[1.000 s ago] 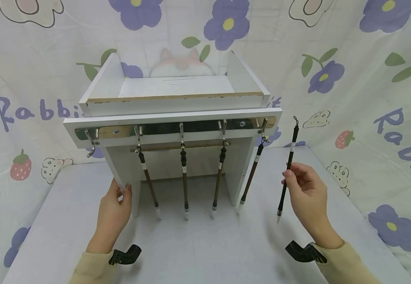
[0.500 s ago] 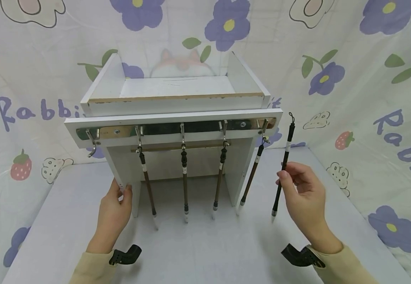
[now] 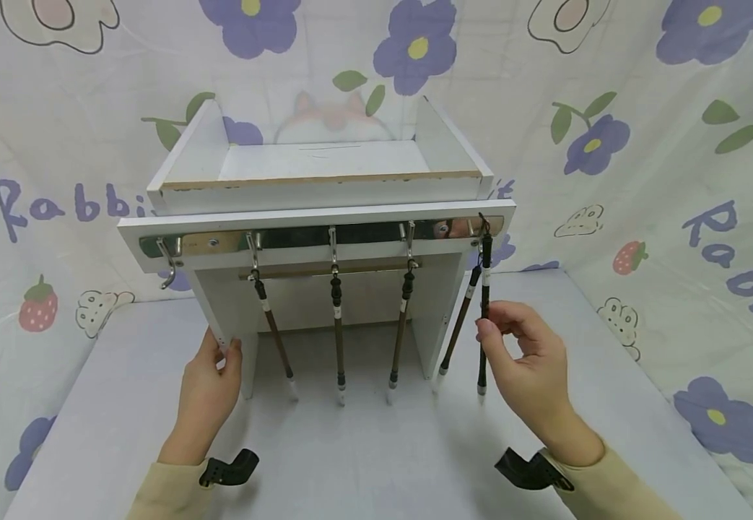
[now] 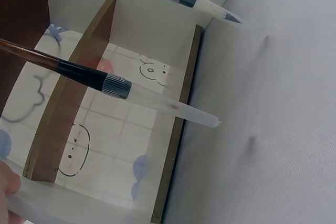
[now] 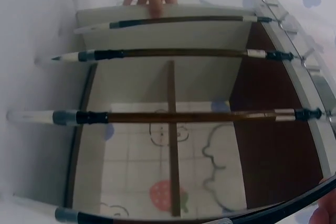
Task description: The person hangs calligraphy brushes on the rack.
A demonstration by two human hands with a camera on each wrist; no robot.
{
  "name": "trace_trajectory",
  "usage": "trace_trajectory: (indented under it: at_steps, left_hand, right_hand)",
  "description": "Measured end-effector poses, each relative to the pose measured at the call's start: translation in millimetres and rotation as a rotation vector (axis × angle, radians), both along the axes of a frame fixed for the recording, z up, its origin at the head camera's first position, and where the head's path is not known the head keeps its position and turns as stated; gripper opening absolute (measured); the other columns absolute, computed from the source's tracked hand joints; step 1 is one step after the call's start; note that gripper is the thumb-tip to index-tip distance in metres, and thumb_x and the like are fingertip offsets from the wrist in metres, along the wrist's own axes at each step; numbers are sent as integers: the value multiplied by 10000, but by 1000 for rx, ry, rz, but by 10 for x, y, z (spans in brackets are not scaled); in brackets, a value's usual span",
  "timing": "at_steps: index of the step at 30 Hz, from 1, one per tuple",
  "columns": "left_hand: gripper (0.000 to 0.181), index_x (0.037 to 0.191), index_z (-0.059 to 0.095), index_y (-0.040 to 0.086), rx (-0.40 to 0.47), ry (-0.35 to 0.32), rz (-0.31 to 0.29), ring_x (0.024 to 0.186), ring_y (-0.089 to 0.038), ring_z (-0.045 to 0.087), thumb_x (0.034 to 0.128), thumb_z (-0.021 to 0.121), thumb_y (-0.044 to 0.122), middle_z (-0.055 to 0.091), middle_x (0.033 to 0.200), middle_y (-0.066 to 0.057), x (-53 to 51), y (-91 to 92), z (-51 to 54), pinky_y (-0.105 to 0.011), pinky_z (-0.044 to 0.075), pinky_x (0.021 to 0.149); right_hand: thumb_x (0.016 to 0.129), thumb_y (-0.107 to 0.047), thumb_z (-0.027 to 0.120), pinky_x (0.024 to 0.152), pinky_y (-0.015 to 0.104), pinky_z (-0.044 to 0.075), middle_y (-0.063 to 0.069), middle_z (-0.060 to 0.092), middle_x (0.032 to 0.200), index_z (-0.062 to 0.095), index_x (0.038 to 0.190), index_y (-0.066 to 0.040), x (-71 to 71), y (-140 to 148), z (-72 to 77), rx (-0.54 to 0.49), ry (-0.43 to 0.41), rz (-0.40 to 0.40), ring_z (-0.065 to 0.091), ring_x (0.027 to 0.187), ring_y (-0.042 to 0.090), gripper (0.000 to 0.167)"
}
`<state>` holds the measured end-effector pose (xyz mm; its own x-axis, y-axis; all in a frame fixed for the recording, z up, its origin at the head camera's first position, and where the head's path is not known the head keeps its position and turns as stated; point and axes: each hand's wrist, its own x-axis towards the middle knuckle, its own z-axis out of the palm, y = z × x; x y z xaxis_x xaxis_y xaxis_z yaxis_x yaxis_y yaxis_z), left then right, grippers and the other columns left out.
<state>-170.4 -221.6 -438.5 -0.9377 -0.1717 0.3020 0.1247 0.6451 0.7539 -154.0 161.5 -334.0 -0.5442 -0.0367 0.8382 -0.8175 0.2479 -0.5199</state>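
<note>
My right hand [image 3: 532, 361] pinches a black-handled writing brush [image 3: 486, 253] between thumb and fingers. The brush stands nearly upright, its top loop in front of the rightmost hook, tip down. Whether the loop touches the hook I cannot tell. Just behind it a brown brush [image 3: 459, 325] hangs on that hook. Several more brushes, such as the middle one [image 3: 339, 332], hang by loops from the metal hook rail [image 3: 370, 232]. My left hand [image 3: 206, 390] grips the lower left side panel of the white wooden stand [image 3: 324, 195]; the left wrist view shows only its fingers [image 4: 8, 182].
The leftmost hook [image 3: 168, 263] carries no brush. An open tray-like top [image 3: 324, 157] crowns the stand. Beneath lies a pale tabletop [image 3: 350, 462], with a patterned cloth [image 3: 610, 87] behind and beside it. Inside the stand runs a wooden crossbar [image 5: 172, 129].
My right hand has moved left with the black-handled brush, from the stand's right side to in front of the rightmost hook. The leftmost hanging brush sways slightly; my left hand stays put.
</note>
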Motion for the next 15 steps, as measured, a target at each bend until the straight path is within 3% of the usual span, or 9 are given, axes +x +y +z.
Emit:
trace_trajectory:
  at_steps: [7,15]
  left_hand:
    - [472,1465,352,98,-5,8,0,1156,-445,553,1041,400,300,511,1353,-259,-5,-10,-23,-557,535,809]
    - [473,1464,354,96,0,6,-1,1161,-449,548,1041,399,302,516,1344,-266,-10,-8,-25,-554,534,816]
  right_hand:
    - [817,97,602,692,170,480,117,613,794,621,973,112,-5,-154,42,101,88,31,539,738,114,157]
    - [830,56,615,637,207,479,105,617,789,642,981,83,-32,-322,18,161,110,94,540,707,132,156]
